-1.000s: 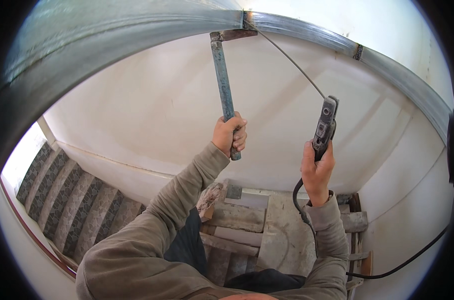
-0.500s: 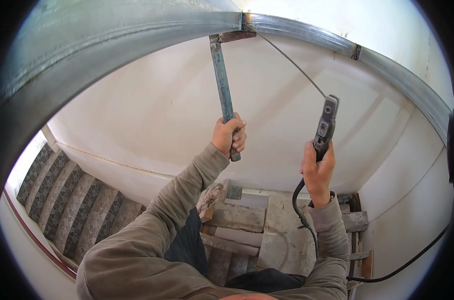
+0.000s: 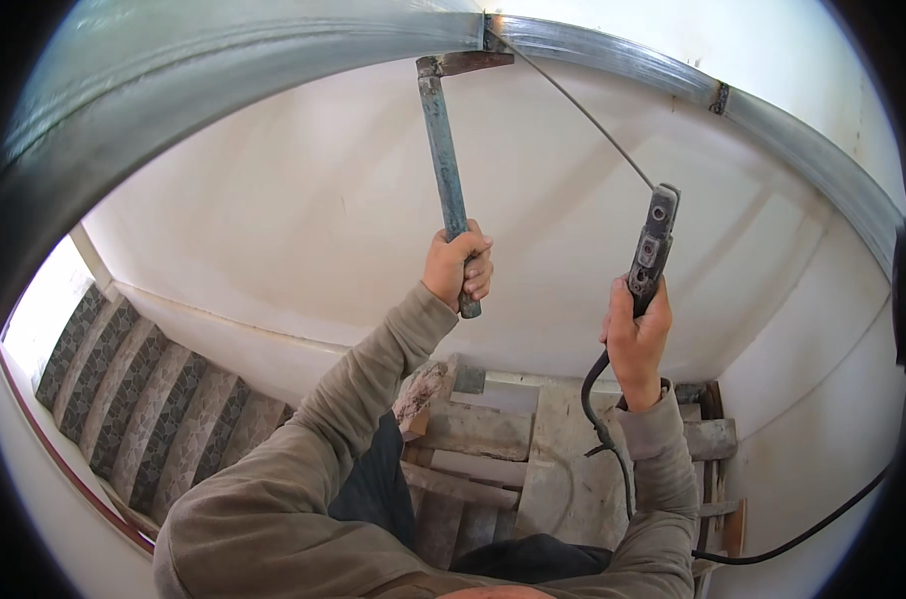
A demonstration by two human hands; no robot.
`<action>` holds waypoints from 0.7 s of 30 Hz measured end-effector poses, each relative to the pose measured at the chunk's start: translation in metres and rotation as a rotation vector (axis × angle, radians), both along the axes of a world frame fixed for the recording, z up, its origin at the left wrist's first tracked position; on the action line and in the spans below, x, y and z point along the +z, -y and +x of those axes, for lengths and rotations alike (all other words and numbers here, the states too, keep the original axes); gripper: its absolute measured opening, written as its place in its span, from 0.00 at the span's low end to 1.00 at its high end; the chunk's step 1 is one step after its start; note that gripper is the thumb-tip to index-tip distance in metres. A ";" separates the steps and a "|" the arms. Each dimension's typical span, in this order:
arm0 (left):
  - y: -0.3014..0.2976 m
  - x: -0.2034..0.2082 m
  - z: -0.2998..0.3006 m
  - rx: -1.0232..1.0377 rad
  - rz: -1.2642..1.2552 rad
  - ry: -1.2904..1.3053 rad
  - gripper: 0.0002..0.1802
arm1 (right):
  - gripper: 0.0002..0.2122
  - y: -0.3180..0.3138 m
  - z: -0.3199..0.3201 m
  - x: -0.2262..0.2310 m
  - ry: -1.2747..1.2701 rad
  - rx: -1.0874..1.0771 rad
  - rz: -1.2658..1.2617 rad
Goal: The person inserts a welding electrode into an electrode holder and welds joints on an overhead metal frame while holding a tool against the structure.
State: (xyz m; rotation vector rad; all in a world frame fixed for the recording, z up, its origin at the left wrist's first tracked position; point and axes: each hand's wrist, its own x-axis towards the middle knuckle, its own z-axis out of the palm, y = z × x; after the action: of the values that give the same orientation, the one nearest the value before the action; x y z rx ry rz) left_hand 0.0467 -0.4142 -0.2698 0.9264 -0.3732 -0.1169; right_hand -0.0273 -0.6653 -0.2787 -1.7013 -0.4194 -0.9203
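Observation:
My left hand (image 3: 457, 268) is closed round the lower part of a welder's chipping hammer (image 3: 442, 150) with a worn blue-green handle. Its rusty brown head lies just under a metal beam (image 3: 373, 42), by a joint in it. In my right hand (image 3: 637, 334) is a black welding electrode holder (image 3: 653, 240). A thin welding rod (image 3: 588, 115) is clamped in the holder's end. The rod slants up and left, its tip at the dark, scorched joint (image 3: 493, 32). Whether tip and metal touch, I cannot tell.
A black cable (image 3: 595, 399) hangs from the holder along my right forearm. Below me is a scaffold of boards (image 3: 573, 459) and rough timbers. Tiled stairs (image 3: 159, 409) run down at the left. A pale wall (image 3: 303, 200) stands ahead. A second dark weld seam (image 3: 719, 97) marks the beam further right.
The view has shifted slightly, so the beam sits a little higher in it. Both hands keep their holds, and the rod's tip stays at the joint.

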 end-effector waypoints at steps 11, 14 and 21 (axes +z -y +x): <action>-0.002 -0.001 0.000 0.000 0.019 0.014 0.13 | 0.09 0.000 -0.011 -0.002 -0.045 -0.043 0.024; -0.001 0.000 0.000 -0.013 0.016 0.011 0.13 | 0.08 -0.001 -0.013 -0.006 0.063 0.039 0.085; -0.003 -0.001 -0.001 -0.031 0.007 0.014 0.15 | 0.07 -0.003 -0.011 -0.003 0.013 -0.008 0.090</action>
State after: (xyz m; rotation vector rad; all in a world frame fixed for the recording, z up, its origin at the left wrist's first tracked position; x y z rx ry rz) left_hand 0.0458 -0.4109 -0.2709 0.9284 -0.4006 -0.1407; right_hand -0.0387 -0.6618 -0.2817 -1.6164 -0.3748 -0.9430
